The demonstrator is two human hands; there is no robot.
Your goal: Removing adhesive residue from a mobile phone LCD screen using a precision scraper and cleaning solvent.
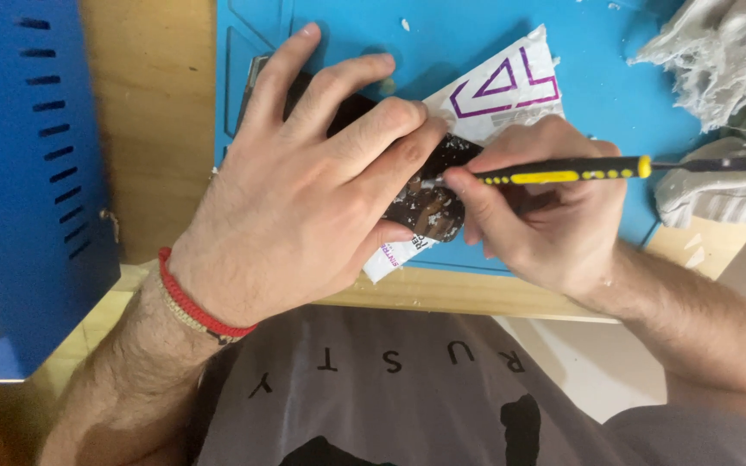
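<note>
A dark flat device (429, 207) is pressed flat by the spread left hand (304, 181); a yellow-black tool (563, 170) is pinched in the right hand (546, 216). A slip of the tip could gouge the fingertips (429, 129) beside it.

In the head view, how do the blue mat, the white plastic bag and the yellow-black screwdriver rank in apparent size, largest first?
1. blue mat: largest, partly covered and cut off.
2. white plastic bag: mid-sized, partly hidden under both hands.
3. yellow-black screwdriver: smallest in area, though long.
</note>
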